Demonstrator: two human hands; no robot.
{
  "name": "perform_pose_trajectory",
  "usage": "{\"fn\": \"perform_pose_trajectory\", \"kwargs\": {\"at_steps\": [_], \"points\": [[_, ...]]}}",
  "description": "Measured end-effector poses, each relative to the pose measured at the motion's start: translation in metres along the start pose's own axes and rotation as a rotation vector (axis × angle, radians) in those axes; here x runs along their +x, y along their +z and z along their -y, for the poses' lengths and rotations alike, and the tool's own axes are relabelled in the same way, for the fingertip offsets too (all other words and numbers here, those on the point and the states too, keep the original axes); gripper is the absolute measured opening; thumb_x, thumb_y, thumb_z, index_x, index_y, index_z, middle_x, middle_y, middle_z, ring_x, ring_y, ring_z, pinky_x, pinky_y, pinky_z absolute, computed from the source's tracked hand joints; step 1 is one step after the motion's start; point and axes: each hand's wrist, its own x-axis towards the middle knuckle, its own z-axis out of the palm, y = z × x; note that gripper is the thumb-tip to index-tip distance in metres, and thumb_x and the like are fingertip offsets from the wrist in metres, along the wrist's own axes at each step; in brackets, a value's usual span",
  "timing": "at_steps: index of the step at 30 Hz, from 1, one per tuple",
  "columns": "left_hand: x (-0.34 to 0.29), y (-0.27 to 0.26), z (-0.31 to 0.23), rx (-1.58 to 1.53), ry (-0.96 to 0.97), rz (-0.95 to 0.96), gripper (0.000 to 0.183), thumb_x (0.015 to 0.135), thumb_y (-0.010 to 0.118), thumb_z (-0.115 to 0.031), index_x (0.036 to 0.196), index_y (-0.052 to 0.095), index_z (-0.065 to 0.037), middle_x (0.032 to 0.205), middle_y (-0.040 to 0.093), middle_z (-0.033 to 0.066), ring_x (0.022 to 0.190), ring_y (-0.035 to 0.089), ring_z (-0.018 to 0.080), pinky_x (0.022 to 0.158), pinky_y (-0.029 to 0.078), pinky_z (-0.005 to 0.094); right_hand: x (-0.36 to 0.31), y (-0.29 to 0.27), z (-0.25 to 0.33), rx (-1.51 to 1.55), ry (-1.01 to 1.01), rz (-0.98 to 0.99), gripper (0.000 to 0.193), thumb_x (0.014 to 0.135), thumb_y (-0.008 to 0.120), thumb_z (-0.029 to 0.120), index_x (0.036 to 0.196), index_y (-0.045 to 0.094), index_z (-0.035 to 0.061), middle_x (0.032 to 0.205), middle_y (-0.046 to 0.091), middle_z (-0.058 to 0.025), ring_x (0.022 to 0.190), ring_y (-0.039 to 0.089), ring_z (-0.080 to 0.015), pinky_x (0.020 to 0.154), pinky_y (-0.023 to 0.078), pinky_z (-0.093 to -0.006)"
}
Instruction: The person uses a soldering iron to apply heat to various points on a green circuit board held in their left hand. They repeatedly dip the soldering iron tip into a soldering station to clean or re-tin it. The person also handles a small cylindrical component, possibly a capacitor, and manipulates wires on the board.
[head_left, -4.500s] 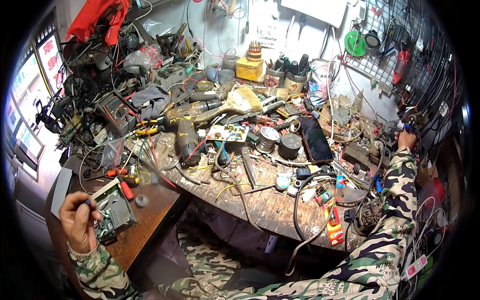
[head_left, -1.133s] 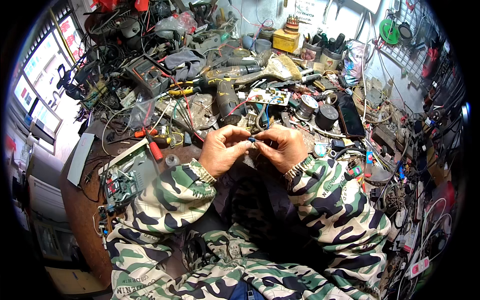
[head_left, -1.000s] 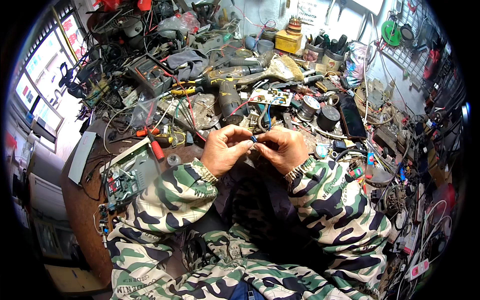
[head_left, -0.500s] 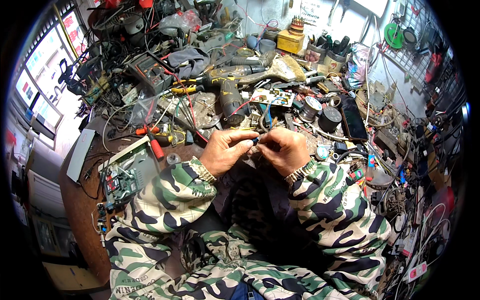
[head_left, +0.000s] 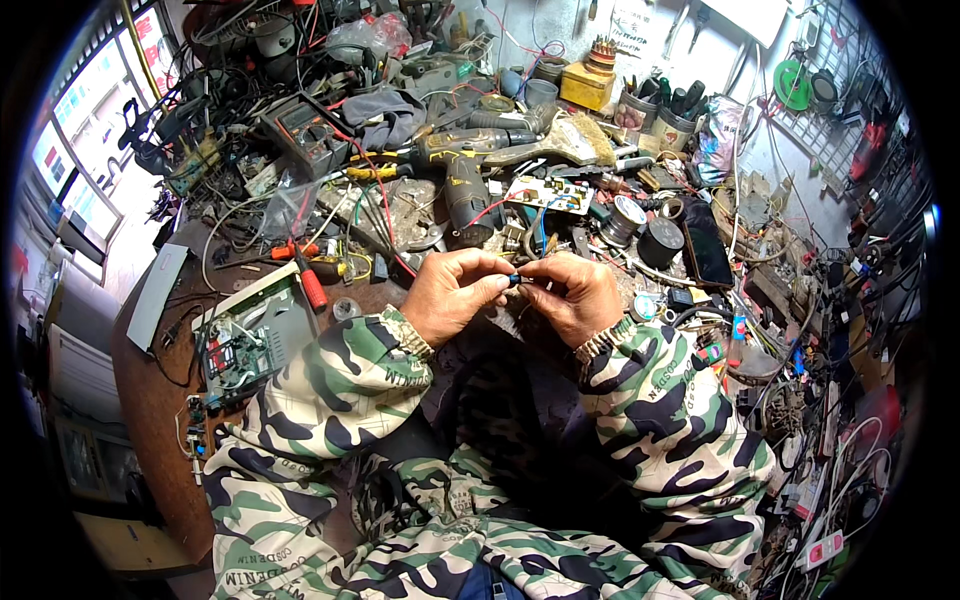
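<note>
A small dark blue part [head_left: 515, 280] sits between my two hands, too small for its kind to be told. My left hand [head_left: 452, 295] pinches it between thumb and forefinger. From the other side, the thumb and forefinger of my right hand [head_left: 572, 297] close on its right end. Both hands meet above the bench's near edge. Just beyond them lie a yellow-and-black cordless drill [head_left: 463, 185] and a pale circuit board [head_left: 550, 194] with red and blue wires.
To the left, an opened casing with a circuit board [head_left: 245, 345] lies near a red-handled tool [head_left: 312, 287]. A multimeter [head_left: 308, 135] rests farther back. On the right are a solder spool [head_left: 625, 217], a black phone [head_left: 706, 238] and tangled cables. A yellow box [head_left: 585, 88] stands at the back.
My right hand's fingers have shifted slightly and now press against the blue part's right end. My left hand keeps its pinch. The whole view has tilted slightly.
</note>
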Motion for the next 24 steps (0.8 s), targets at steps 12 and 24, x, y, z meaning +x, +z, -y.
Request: {"fn": "perform_pose_trajectory", "kwargs": {"at_steps": [12, 24], "points": [[-0.0021, 0.0015, -0.0017, 0.026, -0.001, -0.018, 0.021, 0.097, 0.070, -0.006, 0.114, 0.071, 0.006, 0.094, 0.074, 0.0069, 0.080, 0.069, 0.0100, 0.074, 0.058, 0.0243, 0.0006, 0.0002, 0.0028, -0.033, 0.013, -0.021, 0.020, 0.077, 0.080, 0.005, 0.097, 0.076, 0.0054, 0.089, 0.074, -0.0119, 0.080, 0.073, -0.0275, 0.070, 0.057, -0.0348], [-0.0017, 0.0020, 0.0004, 0.014, -0.002, -0.033, 0.020, 0.097, 0.069, -0.006, 0.114, 0.071, 0.005, 0.093, 0.074, 0.0067, 0.079, 0.069, 0.0101, 0.073, 0.058, 0.0245, 0.0006, 0.0003, 0.0020, -0.031, 0.019, -0.020, 0.019, 0.078, 0.080, 0.006, 0.096, 0.076, 0.0048, 0.089, 0.074, -0.0129, 0.081, 0.073, -0.0292, 0.071, 0.057, -0.0361]]}}
